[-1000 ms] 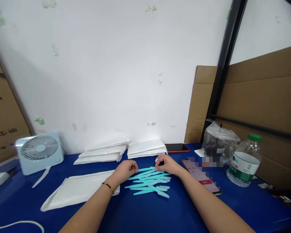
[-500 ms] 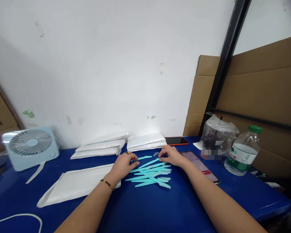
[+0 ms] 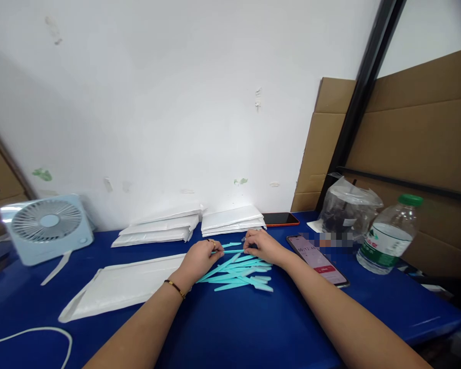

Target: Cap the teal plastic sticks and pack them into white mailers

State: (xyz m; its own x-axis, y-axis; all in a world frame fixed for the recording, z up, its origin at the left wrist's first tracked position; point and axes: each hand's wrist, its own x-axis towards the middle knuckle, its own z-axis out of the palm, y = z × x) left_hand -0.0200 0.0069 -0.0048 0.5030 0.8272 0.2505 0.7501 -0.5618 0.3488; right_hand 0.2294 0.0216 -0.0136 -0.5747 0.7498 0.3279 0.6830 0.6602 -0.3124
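Observation:
A turquoise eyebrow razor [image 3: 233,251] spans the gap between my two hands, just above the others. My left hand [image 3: 204,260], with a ring and a dark bracelet, pinches its left end. At its right end the fingertips of my right hand [image 3: 263,247] are closed, covering that end. Below them, a loose heap of turquoise eyebrow razors [image 3: 238,279] lies crosswise on the blue table [image 3: 238,328]. Another razor [image 3: 232,244] rests behind the held one. A flat white padded envelope [image 3: 126,282] lies left of the heap, partly behind my left forearm.
Stacks of white envelopes [image 3: 159,226] [image 3: 232,219] sit against the wall. A pale blue fan [image 3: 49,223] and a white cable [image 3: 42,329] are on the left. Rightward are a lit phone [image 3: 318,260], a dark phone [image 3: 281,219], a bagged cup [image 3: 346,205] and a bottle [image 3: 390,238].
My hands have closed on one razor and hold it level between them; before, it lay slanted on the heap under my right fingertips. The view has shifted slightly.

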